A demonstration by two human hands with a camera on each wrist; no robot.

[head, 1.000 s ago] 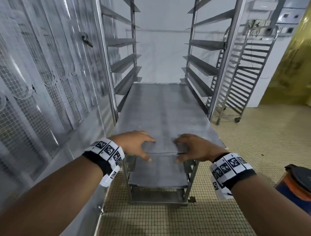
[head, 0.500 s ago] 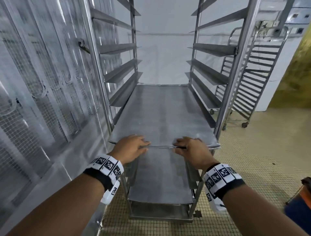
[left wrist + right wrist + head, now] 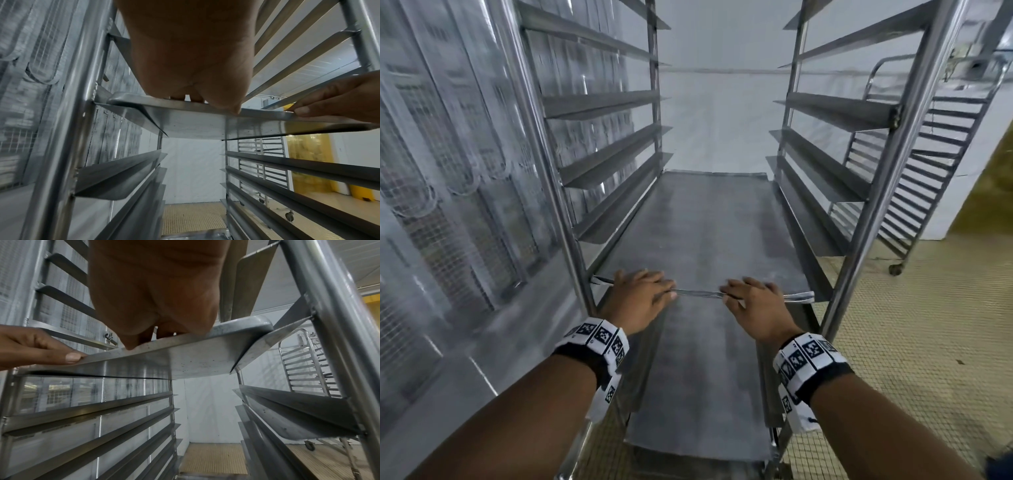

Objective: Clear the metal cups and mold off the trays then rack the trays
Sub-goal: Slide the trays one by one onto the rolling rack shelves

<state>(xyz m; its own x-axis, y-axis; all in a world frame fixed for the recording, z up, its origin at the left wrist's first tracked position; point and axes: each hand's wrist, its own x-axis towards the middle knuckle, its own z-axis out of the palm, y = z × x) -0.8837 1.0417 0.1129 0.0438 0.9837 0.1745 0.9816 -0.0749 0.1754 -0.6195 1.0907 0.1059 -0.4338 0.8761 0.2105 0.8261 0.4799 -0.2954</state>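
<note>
At the front of the rack (image 3: 866, 219), on one pair of side ledges about mid-height, a flat metal tray (image 3: 698, 233) is seated, its near rim level with the two front posts. The left hand (image 3: 638, 299) is laid over the near rim left of centre, fingers only lightly bent and spread on the tray's top face, the thumb pressed against the rim's front edge. The right hand (image 3: 755, 305) is set likewise right of centre, fingers on top, thumb at the edge; no closed grip round the rim is seen on either side. The tray's long axis is run straight away from the person toward the white back wall (image 3: 719, 120), its short near edge held crosswise between the posts, and it lies level. A second tray (image 3: 698, 383) is racked lower down, jutting nearer to the person. From the left wrist view the tray's underside (image 3: 195, 126) and the left ledge (image 3: 131, 113) beneath its rounded corner are shown, with the right hand's thumb (image 3: 304, 111) on the rim. From the right wrist view the opposite corner is seen resting on the right ledge (image 3: 259, 345). Another empty rack (image 3: 928, 164) is visible only from the head and right wrist views.
</note>
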